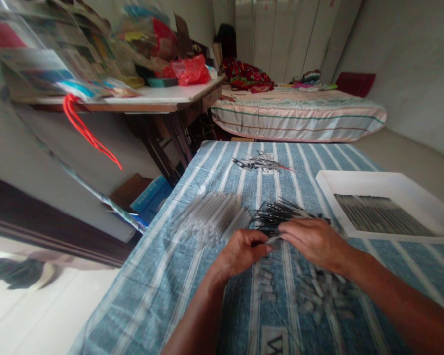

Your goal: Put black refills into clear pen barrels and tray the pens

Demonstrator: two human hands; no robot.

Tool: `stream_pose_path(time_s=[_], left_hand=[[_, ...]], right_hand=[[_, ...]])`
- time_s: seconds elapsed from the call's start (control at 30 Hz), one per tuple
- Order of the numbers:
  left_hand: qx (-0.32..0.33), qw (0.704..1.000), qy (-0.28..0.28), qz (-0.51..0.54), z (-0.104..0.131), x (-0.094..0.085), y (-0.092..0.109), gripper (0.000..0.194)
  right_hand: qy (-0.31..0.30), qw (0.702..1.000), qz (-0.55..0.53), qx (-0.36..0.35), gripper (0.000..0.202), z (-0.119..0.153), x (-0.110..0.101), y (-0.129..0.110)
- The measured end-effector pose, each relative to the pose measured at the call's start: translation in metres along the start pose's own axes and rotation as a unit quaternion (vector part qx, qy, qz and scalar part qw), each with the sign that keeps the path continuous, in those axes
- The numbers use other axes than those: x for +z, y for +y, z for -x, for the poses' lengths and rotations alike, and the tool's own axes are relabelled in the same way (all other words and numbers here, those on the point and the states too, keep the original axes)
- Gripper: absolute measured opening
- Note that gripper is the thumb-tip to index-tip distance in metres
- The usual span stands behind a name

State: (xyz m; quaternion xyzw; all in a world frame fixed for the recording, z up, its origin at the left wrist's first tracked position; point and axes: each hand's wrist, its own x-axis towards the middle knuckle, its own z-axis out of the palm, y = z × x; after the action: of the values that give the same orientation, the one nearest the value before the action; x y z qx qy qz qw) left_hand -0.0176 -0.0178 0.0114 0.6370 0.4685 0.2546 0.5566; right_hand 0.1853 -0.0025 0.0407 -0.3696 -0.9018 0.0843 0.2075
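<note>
My left hand point(244, 251) pinches one end of a thin, pale grey stick-like piece point(274, 239). The fingers of my right hand point(313, 241) are closed at its other end. Just beyond my hands lies a bundle of thin black rods point(277, 212). To the left is a pile of translucent whitish tubes point(214, 217). Short grey caps point(323, 296) are scattered below my right hand, and several more small pieces point(266, 286) lie to their left. On the right, a white tray point(392, 180) holds a row of dark-tipped grey sticks point(381, 214).
The blue striped cloth point(151, 291) covers the table. Loose dark and grey strips point(259, 162) lie at its far end. A side table point(192, 93) with bags stands at the left, a bed point(299, 113) behind. A foot point(44, 276) shows at lower left.
</note>
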Motion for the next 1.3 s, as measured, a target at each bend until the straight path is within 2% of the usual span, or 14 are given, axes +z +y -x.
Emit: stream_pose_path(time_s=[0.07,0.13,0.2,0.27,0.33,0.43,0.57,0.73,0.87,1.1,1.3], left_hand=[[-0.001,0.999,0.006,0.036,0.001,0.001,0.000,0.022],[0.000,0.998,0.012,0.067,0.002,0.001,0.001,0.023],[0.005,0.996,0.012,0.086,0.003,0.002,0.001,0.024],[0.010,0.996,0.006,0.092,0.003,0.002,0.003,0.025],[0.015,0.996,0.000,0.091,0.003,0.003,0.004,0.026],[0.027,0.996,-0.005,0.086,0.003,0.004,0.006,0.024],[0.041,0.996,-0.014,0.079,0.002,0.004,0.006,0.020],[0.046,0.997,-0.011,0.067,0.003,0.005,0.006,0.020],[0.041,0.997,-0.011,0.067,0.003,0.006,0.007,0.023],[-0.006,0.997,-0.017,0.073,0.000,0.008,0.005,0.024],[-0.022,0.997,-0.048,0.057,0.001,0.007,0.006,0.026]], right_hand=[[0.081,0.981,-0.159,0.077,0.012,0.002,0.007,-0.002],[0.126,0.924,-0.319,0.170,0.015,0.004,0.015,-0.003],[0.142,0.854,-0.445,0.229,0.020,0.006,0.023,-0.003],[0.147,0.798,-0.524,0.258,0.022,0.008,0.031,-0.004],[0.158,0.754,-0.578,0.269,0.023,0.008,0.037,-0.006],[0.169,0.717,-0.621,0.268,0.022,0.006,0.042,-0.011],[0.159,0.723,-0.617,0.266,0.021,0.006,0.043,-0.014],[0.137,0.775,-0.560,0.257,0.022,0.008,0.045,-0.009],[0.126,0.799,-0.530,0.254,0.024,0.009,0.047,-0.007],[0.140,0.854,-0.453,0.215,0.022,0.012,0.051,-0.007],[0.128,0.857,-0.448,0.221,0.024,0.013,0.051,-0.008]])
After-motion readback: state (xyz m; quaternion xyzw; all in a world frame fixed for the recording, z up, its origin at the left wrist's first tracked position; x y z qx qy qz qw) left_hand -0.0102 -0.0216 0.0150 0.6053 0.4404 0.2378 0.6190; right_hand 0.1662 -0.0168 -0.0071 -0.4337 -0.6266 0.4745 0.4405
